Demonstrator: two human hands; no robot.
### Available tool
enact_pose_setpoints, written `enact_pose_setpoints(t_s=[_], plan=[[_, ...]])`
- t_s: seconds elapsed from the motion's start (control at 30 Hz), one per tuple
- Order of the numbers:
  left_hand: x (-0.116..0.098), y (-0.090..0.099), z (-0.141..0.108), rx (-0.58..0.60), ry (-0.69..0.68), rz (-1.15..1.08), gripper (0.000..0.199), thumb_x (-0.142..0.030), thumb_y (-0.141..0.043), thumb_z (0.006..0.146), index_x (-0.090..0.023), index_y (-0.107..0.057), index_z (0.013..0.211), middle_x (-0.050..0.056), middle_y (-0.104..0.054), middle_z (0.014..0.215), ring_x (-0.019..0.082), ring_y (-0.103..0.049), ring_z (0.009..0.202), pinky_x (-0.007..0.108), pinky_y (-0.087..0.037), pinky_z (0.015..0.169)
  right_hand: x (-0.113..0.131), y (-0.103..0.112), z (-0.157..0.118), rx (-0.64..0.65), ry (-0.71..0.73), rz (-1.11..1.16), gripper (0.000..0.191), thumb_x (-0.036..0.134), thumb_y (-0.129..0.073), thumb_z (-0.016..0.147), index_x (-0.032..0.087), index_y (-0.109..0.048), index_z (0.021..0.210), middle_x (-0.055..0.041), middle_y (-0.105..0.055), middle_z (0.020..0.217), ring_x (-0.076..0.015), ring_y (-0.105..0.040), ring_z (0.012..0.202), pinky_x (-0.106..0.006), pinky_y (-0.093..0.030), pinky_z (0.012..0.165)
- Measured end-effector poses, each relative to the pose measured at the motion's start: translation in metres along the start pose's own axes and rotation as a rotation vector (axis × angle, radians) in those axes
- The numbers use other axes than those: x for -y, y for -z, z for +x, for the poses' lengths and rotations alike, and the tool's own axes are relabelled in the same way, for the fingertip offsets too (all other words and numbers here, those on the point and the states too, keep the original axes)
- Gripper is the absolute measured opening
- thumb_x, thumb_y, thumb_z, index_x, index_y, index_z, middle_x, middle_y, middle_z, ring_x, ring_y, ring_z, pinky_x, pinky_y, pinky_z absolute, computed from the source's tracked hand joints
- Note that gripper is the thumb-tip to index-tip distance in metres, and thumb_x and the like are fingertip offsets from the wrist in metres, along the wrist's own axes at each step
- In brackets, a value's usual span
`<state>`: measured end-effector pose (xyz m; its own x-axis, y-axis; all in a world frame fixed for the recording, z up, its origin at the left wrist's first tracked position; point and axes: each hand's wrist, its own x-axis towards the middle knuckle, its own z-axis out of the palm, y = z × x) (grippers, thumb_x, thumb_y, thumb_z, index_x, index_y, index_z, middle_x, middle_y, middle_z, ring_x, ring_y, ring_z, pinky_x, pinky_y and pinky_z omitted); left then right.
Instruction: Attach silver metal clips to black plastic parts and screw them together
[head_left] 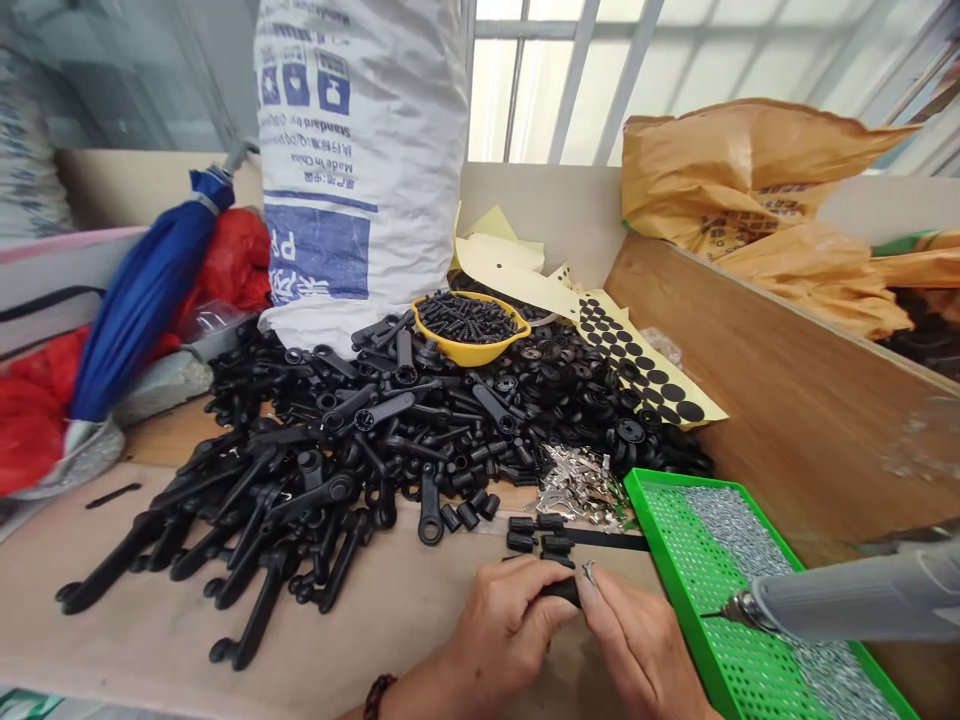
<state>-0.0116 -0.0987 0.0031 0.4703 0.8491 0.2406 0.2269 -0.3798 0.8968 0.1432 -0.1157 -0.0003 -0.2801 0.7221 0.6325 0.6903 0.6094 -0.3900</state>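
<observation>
Near the table's front edge, my left hand [506,625] is closed around a short black plastic cylinder [562,591]. My right hand [637,640] pinches a small silvery metal clip [588,572] at the cylinder's right end. Whether the clip sits in the cylinder or only touches it, I cannot tell. Just beyond my hands lie several more black cylinders [556,544] in short rows. A loose heap of silvery metal clips [581,485] is behind them. My fingers partly cover the held cylinder.
On the right stands a green perforated tray [651,520] with small screws, an electric screwdriver [840,595] reaching over it. Black crank handles [255,520] spread leftward. A yellow bowl [474,352] of black parts, sticker sheets [667,385], a white sack [360,130] and a blue umbrella [146,290] stand behind.
</observation>
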Motion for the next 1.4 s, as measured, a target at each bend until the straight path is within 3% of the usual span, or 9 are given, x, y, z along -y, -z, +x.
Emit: enact_pose_setpoints(t_s=[0.2, 0.37, 0.47, 0.6, 0.73, 0.93, 1.17, 1.4], plan=[[0.008, 0.010, 0.014, 0.027, -0.011, 0.157, 0.022, -0.015, -0.046, 0.089, -0.015, -0.067, 0.095, 0.006, -0.070, 0.089, 0.018, -0.063, 0.082, 0.026, -0.047, 0.076, -0.008, -0.011, 0.002, 0.109, -0.184, 0.034, 0.037, 0.026, -0.024, 0.100, 0.022, -0.047, 0.072, 0.0010, -0.058, 0.057, -0.0136, -0.058, 0.047, -0.023, -0.042, 0.045], [0.016, 0.030, 0.050, 0.110, -0.010, 0.407, 0.022, -0.012, -0.050, 0.087, -0.018, -0.066, 0.101, 0.005, -0.068, 0.097, 0.019, -0.057, 0.093, 0.029, -0.044, 0.085, -0.031, 0.003, 0.023, 0.235, -0.323, -0.029, 0.033, 0.038, -0.031, 0.099, 0.024, -0.042, 0.071, 0.0038, -0.054, 0.061, -0.0128, -0.055, 0.052, -0.023, -0.043, 0.049], [0.023, 0.033, 0.067, 0.206, 0.036, 0.629, 0.021, -0.012, -0.051, 0.087, -0.020, -0.067, 0.099, 0.004, -0.066, 0.090, 0.019, -0.055, 0.088, 0.030, -0.043, 0.080, -0.053, 0.006, 0.039, 0.294, -0.214, -0.197, 0.030, 0.032, -0.032, 0.098, 0.023, -0.041, 0.071, 0.0021, -0.053, 0.067, -0.0127, -0.053, 0.056, -0.023, -0.042, 0.050], [0.034, 0.028, 0.076, 0.269, 0.055, 0.804, 0.021, -0.013, -0.051, 0.087, -0.020, -0.067, 0.099, 0.005, -0.067, 0.091, 0.022, -0.053, 0.090, 0.033, -0.041, 0.077, -0.075, -0.010, 0.054, 0.427, -0.074, -0.320, 0.023, 0.016, -0.041, 0.092, 0.021, -0.049, 0.071, -0.0028, -0.055, 0.078, -0.0164, -0.054, 0.072, -0.027, -0.043, 0.062], [0.044, 0.026, 0.076, 0.273, 0.019, 0.832, 0.021, -0.009, -0.048, 0.087, -0.020, -0.066, 0.091, 0.004, -0.066, 0.082, 0.021, -0.052, 0.083, 0.032, -0.037, 0.071, -0.082, -0.026, 0.062, 0.511, -0.011, -0.385, 0.018, 0.009, -0.048, 0.084, 0.019, -0.058, 0.072, -0.0069, -0.058, 0.084, -0.0214, -0.049, 0.079, -0.032, -0.037, 0.066], [0.053, 0.028, 0.072, 0.263, -0.058, 0.916, 0.017, -0.007, -0.048, 0.087, -0.017, -0.060, 0.080, 0.004, -0.063, 0.083, 0.020, -0.049, 0.083, 0.032, -0.035, 0.068, -0.084, -0.028, 0.068, 0.630, 0.057, -0.430, 0.018, 0.007, -0.055, 0.081, 0.021, -0.064, 0.076, -0.0061, -0.059, 0.089, -0.0219, -0.047, 0.085, -0.032, -0.031, 0.067], [0.040, 0.034, 0.078, 0.353, -0.054, 0.929, 0.018, -0.010, -0.047, 0.089, -0.019, -0.062, 0.092, 0.004, -0.063, 0.086, 0.021, -0.049, 0.083, 0.033, -0.036, 0.069, -0.091, -0.024, 0.070, 0.690, 0.081, -0.452, 0.018, 0.011, -0.059, 0.081, 0.024, -0.067, 0.071, -0.0052, -0.059, 0.091, -0.0216, -0.047, 0.087, -0.033, -0.029, 0.069], [0.037, 0.035, 0.088, 0.386, -0.096, 0.936, 0.017, -0.010, -0.049, 0.088, -0.019, -0.063, 0.086, 0.003, -0.062, 0.081, 0.021, -0.050, 0.081, 0.031, -0.036, 0.067, -0.100, -0.016, 0.065, 0.678, 0.068, -0.480, 0.019, 0.013, -0.059, 0.081, 0.023, -0.067, 0.068, -0.0063, -0.061, 0.091, -0.0222, -0.048, 0.088, -0.035, -0.029, 0.071]])
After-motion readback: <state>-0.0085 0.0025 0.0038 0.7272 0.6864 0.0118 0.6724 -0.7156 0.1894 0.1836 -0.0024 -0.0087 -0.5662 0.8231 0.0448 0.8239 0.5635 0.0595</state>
